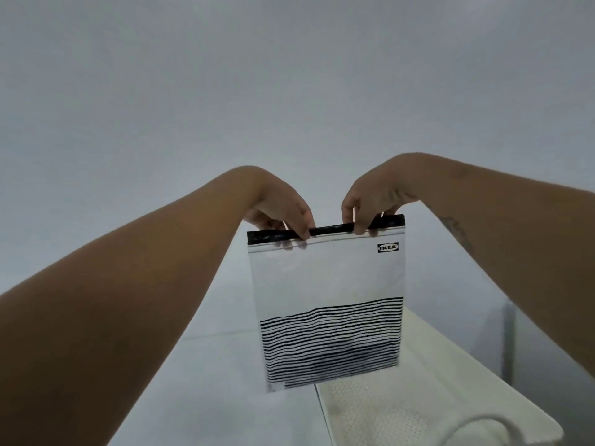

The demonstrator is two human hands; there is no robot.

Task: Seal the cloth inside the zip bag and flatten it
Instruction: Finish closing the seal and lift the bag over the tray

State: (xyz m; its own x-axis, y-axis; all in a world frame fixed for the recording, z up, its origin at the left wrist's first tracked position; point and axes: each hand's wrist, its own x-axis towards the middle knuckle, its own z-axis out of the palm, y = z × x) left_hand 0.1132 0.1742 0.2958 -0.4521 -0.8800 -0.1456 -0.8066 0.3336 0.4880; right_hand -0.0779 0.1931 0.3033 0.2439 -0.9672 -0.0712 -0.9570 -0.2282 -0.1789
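Observation:
A white zip bag (328, 278) with a black zip strip on top and black wavy stripes on its lower half hangs upright in the air. My left hand (280, 210) pinches the strip left of its middle. My right hand (373, 201) pinches the same strip right of the middle. Both hands hold the bag from above, fingers folded over the top edge. A dark blurred mass shows through the striped bottom part, likely the cloth; its shape is unclear.
A white perforated table (386, 410) lies below the bag at the lower right, with a pale curved object (467, 426) at its near edge. A light tiled floor (209, 365) spreads beneath, and a plain grey wall fills the background.

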